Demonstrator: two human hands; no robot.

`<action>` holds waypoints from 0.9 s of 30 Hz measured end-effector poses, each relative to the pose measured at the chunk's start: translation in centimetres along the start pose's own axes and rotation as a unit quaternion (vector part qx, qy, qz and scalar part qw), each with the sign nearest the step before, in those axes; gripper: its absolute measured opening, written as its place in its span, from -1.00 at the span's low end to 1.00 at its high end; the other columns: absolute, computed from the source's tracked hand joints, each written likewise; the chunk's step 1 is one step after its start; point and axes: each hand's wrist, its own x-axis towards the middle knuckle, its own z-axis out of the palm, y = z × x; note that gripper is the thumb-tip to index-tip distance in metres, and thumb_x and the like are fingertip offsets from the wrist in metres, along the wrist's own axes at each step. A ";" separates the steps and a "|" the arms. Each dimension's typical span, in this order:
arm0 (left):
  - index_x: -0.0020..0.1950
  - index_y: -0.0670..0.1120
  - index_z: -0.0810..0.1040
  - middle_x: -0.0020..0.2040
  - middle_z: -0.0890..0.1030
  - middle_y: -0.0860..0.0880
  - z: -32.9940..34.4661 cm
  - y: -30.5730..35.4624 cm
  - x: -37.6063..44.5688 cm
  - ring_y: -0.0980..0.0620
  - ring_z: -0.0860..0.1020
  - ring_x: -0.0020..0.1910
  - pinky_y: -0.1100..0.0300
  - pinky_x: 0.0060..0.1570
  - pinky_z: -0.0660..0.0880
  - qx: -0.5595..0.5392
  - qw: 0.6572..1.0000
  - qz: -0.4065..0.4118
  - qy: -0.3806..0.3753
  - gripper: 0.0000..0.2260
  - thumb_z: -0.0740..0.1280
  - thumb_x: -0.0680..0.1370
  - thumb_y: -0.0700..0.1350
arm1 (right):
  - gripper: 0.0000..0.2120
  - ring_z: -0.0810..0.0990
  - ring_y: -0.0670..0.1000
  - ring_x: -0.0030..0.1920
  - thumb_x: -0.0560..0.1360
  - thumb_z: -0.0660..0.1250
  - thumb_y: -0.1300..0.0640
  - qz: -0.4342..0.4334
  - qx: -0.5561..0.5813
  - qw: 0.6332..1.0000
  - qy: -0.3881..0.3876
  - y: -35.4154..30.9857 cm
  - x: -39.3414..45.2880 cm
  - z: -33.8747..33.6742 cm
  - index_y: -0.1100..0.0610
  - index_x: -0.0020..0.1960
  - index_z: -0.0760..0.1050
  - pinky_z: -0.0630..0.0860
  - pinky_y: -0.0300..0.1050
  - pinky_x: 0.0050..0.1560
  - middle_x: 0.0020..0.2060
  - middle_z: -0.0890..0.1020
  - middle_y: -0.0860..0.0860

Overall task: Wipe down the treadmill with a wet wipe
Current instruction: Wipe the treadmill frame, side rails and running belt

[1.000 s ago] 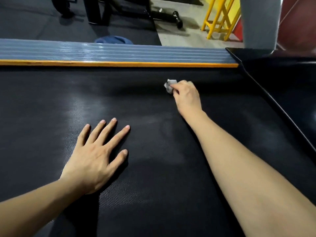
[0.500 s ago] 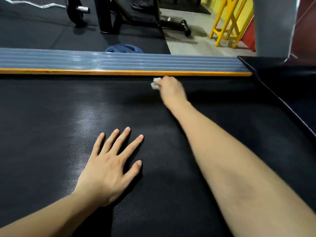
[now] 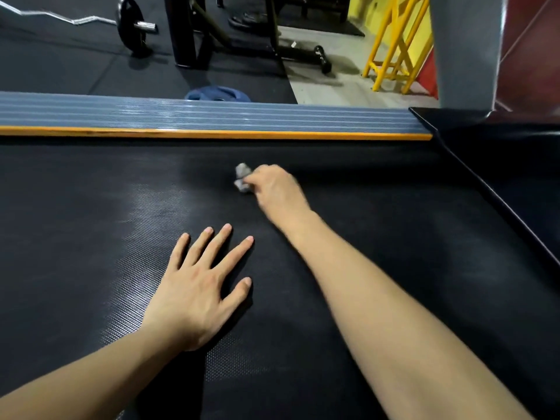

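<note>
The black textured treadmill belt [image 3: 91,222] fills most of the view. My right hand [image 3: 277,189] reaches across it and pinches a crumpled grey wet wipe [image 3: 242,178] against the belt, a short way below the far side rail. Only part of the wipe sticks out past my fingers. My left hand [image 3: 201,286] lies flat on the belt nearer to me, fingers straight and spread, holding nothing.
A ribbed grey side rail [image 3: 212,116] with an orange strip [image 3: 212,134] borders the belt's far edge. The black motor cover [image 3: 500,153] rises at the right. Beyond lie a barbell [image 3: 130,24], a blue weight plate [image 3: 218,94], a black machine frame and a yellow rack [image 3: 394,40].
My right hand with the wipe swept from mid-belt up to the orange strip, then came back toward me. My left hand stayed flat on the belt.
</note>
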 end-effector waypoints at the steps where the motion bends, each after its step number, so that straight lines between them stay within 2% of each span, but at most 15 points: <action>1: 0.62 0.34 -0.12 0.68 -0.02 0.08 0.0 0.0 0.0 0.00 -0.10 0.66 -0.11 0.60 -0.15 -0.001 1.000 -0.001 0.002 -0.42 -0.13 0.59 0.36 | -0.75 0.59 0.20 0.01 0.62 0.24 0.08 0.053 -0.012 0.998 0.016 2.4 -0.5 -0.6 0.13 0.06 0.68 0.42 -0.04 -0.08 -0.04 0.65 0.17; 4: 0.62 0.33 -0.11 0.68 0.00 0.06 0.2 0.1 0.1 -0.01 -0.09 0.66 -0.12 0.60 -0.14 0.003 1.000 -0.005 0.007 -0.41 -0.12 0.59 0.36 | -0.70 0.60 0.22 0.05 0.62 0.23 0.03 0.295 -0.081 0.950 0.060 11.1 -3.6 -3.7 0.17 0.09 0.66 0.44 -0.05 -0.08 -0.01 0.65 0.19; 6: 0.63 0.31 -0.09 0.68 0.02 0.05 0.3 0.1 0.1 -0.03 -0.06 0.66 -0.13 0.60 -0.12 0.007 1.000 -0.006 0.008 -0.41 -0.11 0.60 0.35 | -0.73 0.60 0.25 0.07 0.61 0.24 0.08 0.354 -0.087 0.928 0.083 12.2 -4.8 -4.7 0.16 0.11 0.67 0.48 -0.01 -0.01 0.00 0.66 0.21; 7: 0.63 0.30 -0.08 0.68 0.03 0.04 0.3 0.2 0.1 -0.04 -0.05 0.66 -0.14 0.60 -0.12 0.012 1.000 -0.005 0.005 -0.41 -0.11 0.60 0.35 | -0.74 0.60 0.24 0.07 0.60 0.25 0.08 0.354 -0.076 0.928 0.084 10.5 -4.6 -4.6 0.15 0.12 0.67 0.48 -0.01 0.00 0.01 0.66 0.20; 9: 0.64 0.28 -0.04 0.67 0.06 0.03 0.2 0.2 0.1 -0.06 -0.01 0.65 -0.14 0.59 -0.10 0.018 1.000 -0.004 0.000 -0.40 -0.09 0.60 0.35 | -0.71 0.62 0.19 0.05 0.58 0.27 0.00 0.300 -0.012 0.952 0.062 4.8 -3.4 -2.7 0.12 0.11 0.68 0.44 -0.07 -0.07 -0.01 0.68 0.17; 11: 0.64 0.25 0.07 0.66 0.12 0.00 0.1 0.1 0.2 -0.08 0.05 0.64 -0.15 0.59 -0.07 0.016 1.000 -0.004 -0.007 -0.41 -0.06 0.60 0.33 | -0.70 0.61 0.14 0.01 0.58 0.27 -0.05 0.182 0.035 0.983 -0.001 -2.1 -3.1 -0.7 0.12 0.06 0.67 0.36 -0.10 -0.13 -0.05 0.67 0.12; 13: 0.63 0.23 0.11 0.66 0.13 -0.01 0.0 -0.1 0.1 -0.09 0.05 0.64 -0.15 0.59 -0.07 0.014 1.000 0.002 -0.016 -0.41 -0.07 0.60 0.33 | -0.76 0.55 0.09 0.01 0.60 0.24 0.01 0.076 0.043 0.994 -0.064 -5.5 -4.4 0.0 0.11 0.03 0.63 0.35 -0.10 -0.10 -0.08 0.61 0.08; 14: 0.64 0.24 0.08 0.66 0.12 0.00 0.0 -0.2 0.1 -0.08 0.04 0.65 -0.14 0.59 -0.08 0.013 1.000 0.003 -0.017 -0.41 -0.08 0.60 0.33 | -0.78 0.52 0.06 -0.01 0.60 0.24 0.04 0.072 0.050 0.994 -0.063 -4.7 -4.8 -0.7 0.10 0.03 0.62 0.30 -0.13 -0.12 -0.09 0.59 0.07; 16: 0.64 0.26 0.04 0.66 0.12 0.00 -0.1 -0.2 0.0 -0.08 0.04 0.65 -0.13 0.60 -0.09 0.009 1.000 0.002 -0.013 -0.41 -0.08 0.60 0.34 | -0.77 0.55 0.10 -0.01 0.61 0.24 0.05 0.153 0.003 0.988 -0.023 0.6 -6.0 -2.4 0.11 0.05 0.64 0.21 -0.19 -0.17 -0.07 0.62 0.10; 18: 0.64 0.26 0.04 0.66 0.11 0.01 -0.2 0.1 0.0 -0.08 0.04 0.65 -0.13 0.59 -0.08 0.006 1.000 -0.004 -0.009 -0.40 -0.08 0.59 0.34 | -0.70 0.60 0.19 0.05 0.63 0.21 0.01 0.292 -0.076 0.953 0.019 7.7 -7.8 -5.0 0.14 0.08 0.66 0.31 -0.11 -0.16 -0.01 0.66 0.17; 20: 0.64 0.26 0.03 0.67 0.10 0.01 -0.2 0.4 0.0 -0.08 0.03 0.65 -0.13 0.59 -0.08 0.009 1.000 -0.009 -0.008 -0.40 -0.09 0.59 0.34 | -0.73 0.60 0.25 0.05 0.63 0.22 0.09 0.370 -0.121 0.920 0.047 12.6 -10.0 -6.6 0.14 0.09 0.67 0.46 -0.01 -0.07 -0.02 0.65 0.20; 22: 0.64 0.24 0.06 0.66 0.13 -0.01 -0.2 0.4 0.0 -0.10 0.06 0.64 -0.14 0.59 -0.06 0.013 1.000 -0.011 -0.004 -0.40 -0.08 0.59 0.33 | -0.76 0.60 0.22 0.04 0.61 0.23 0.12 0.351 -0.136 0.925 0.053 11.5 -10.1 -6.2 0.12 0.10 0.67 0.45 -0.05 -0.07 -0.04 0.64 0.18; 24: 0.63 0.19 0.18 0.63 0.22 -0.05 -0.3 0.5 0.0 -0.13 0.14 0.62 -0.16 0.58 0.00 0.014 1.000 -0.013 -0.002 -0.40 -0.02 0.59 0.31 | -0.77 0.60 0.15 0.04 0.59 0.25 0.12 0.289 -0.087 0.952 0.057 6.7 -8.7 -4.4 0.10 0.08 0.68 0.33 -0.18 -0.13 -0.03 0.65 0.13; 25: 0.60 0.13 0.26 0.59 0.30 -0.08 -0.5 0.6 -0.2 -0.15 0.21 0.58 -0.17 0.57 0.05 0.013 1.000 -0.017 0.001 -0.40 0.02 0.58 0.29 | -0.77 0.59 0.12 0.04 0.58 0.24 0.17 0.226 -0.055 0.972 0.039 3.6 -8.1 -3.0 0.09 0.07 0.67 0.29 -0.20 -0.14 -0.02 0.66 0.10; 27: 0.49 0.01 0.42 0.48 0.43 -0.10 -1.0 0.8 -0.6 -0.17 0.35 0.48 -0.16 0.52 0.14 0.006 1.000 -0.020 0.006 -0.42 0.06 0.57 0.25 | -0.75 0.54 0.08 0.07 0.57 0.22 0.25 0.100 -0.001 0.994 -0.034 -2.6 -7.6 -0.9 0.10 0.10 0.64 0.37 -0.15 -0.05 0.03 0.63 0.06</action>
